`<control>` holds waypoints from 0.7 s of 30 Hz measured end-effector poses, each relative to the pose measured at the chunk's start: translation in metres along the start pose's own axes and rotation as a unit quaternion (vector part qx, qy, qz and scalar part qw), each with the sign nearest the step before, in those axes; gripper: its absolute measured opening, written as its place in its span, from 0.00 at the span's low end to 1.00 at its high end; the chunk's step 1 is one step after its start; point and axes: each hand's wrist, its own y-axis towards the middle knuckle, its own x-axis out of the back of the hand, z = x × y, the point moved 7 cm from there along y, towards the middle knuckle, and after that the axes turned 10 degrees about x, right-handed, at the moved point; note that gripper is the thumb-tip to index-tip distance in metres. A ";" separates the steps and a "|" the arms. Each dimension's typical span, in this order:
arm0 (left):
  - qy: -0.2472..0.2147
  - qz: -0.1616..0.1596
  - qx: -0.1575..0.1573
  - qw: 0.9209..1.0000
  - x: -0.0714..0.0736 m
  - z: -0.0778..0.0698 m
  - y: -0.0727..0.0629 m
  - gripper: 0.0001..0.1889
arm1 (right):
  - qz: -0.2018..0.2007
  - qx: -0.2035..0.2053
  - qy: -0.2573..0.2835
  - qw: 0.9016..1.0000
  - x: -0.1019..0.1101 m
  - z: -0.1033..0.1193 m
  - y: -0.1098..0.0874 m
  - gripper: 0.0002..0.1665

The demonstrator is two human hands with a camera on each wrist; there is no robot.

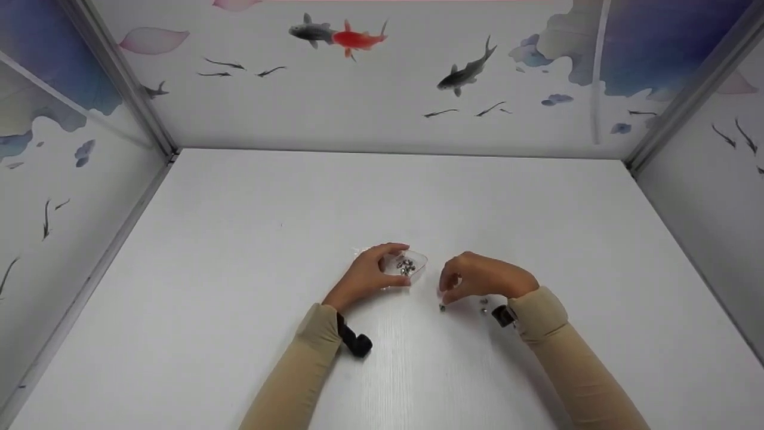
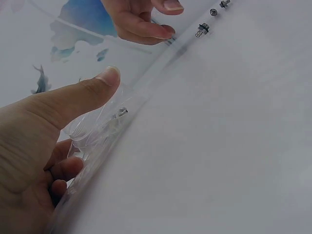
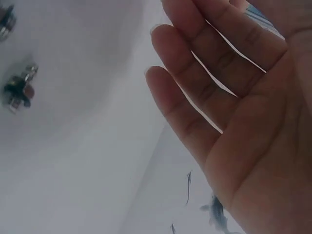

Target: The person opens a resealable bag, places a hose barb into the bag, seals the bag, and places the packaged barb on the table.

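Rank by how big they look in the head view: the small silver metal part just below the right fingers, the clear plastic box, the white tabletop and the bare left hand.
Largest to smallest:
1. White tabletop
2. Bare left hand
3. Clear plastic box, partly hidden by that hand, so judged by what shows
4. Small silver metal part

Booth (image 1: 334,128): white tabletop (image 1: 382,197), fish-printed panels (image 1: 382,89), metal posts (image 1: 124,77)

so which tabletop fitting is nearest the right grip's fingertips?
The leftmost tabletop fitting in the head view, at the fingertips; the other two lie by the wrist camera.
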 end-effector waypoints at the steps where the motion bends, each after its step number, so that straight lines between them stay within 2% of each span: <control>1: 0.000 0.000 0.000 1.000 0.000 0.000 0.000 0.34 | 0.003 0.003 0.000 1.000 -0.002 0.001 0.000 0.06; 12: 0.008 0.002 -0.008 1.000 -0.001 0.001 0.001 0.35 | 0.021 -0.030 -0.004 0.999 -0.016 -0.003 0.002 0.05; 21: 0.006 0.001 -0.006 1.000 0.000 0.000 0.001 0.34 | 0.022 -0.017 -0.011 1.000 -0.018 -0.002 0.006 0.04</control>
